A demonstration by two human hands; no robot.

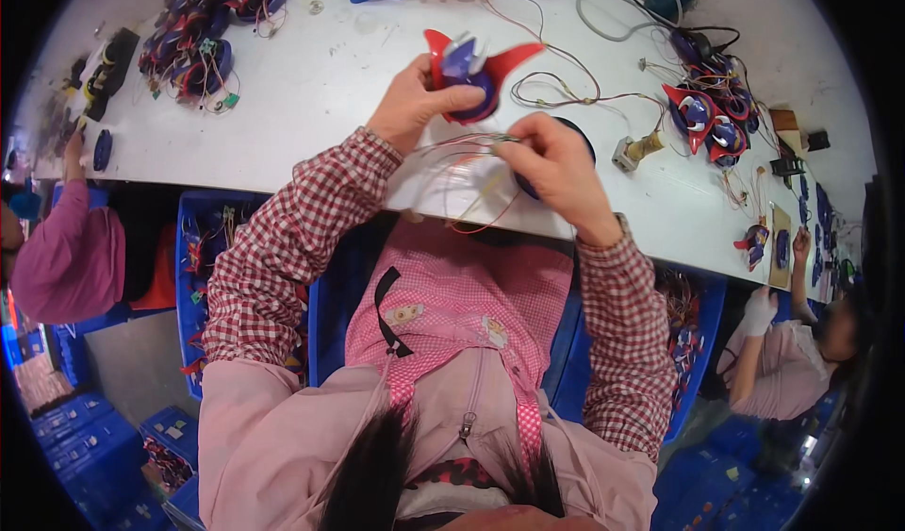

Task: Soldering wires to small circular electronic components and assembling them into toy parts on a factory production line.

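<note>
Two hands work above the white table (311,88) at upper centre. Left hand (412,105) is closed around a red-and-blue toy shell (468,74), thumb across its lower edge. Right hand (551,168), just below and right of it, pinches thin wires (467,141) that trail from the shell.

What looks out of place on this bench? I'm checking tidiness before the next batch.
Nothing looks damaged or spilled. Loose wires sprawl tangled across the white table beside the red-and-blue toy part in the left hand.
</note>
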